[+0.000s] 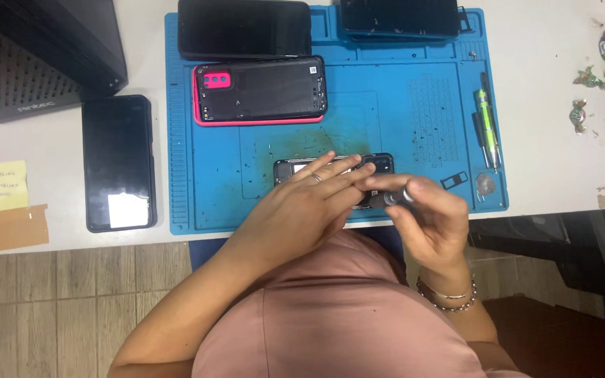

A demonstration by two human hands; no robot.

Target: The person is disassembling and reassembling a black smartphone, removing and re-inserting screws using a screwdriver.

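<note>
- the left hand (302, 210) lies flat, fingers spread, pressing on an opened black phone (379, 164) at the near edge of the blue repair mat (204, 175).
- the right hand (432, 220) grips a small screwdriver (391, 199), its tip at the phone.
- a pink-rimmed phone back cover (260, 91) lies farther up the mat.
- a green-handled driver (488, 126) rests at the mat's right side.

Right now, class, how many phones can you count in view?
5: black phone left of mat, two at mat's top, pink-cased one, one under the hands. Others may be hidden.
</note>
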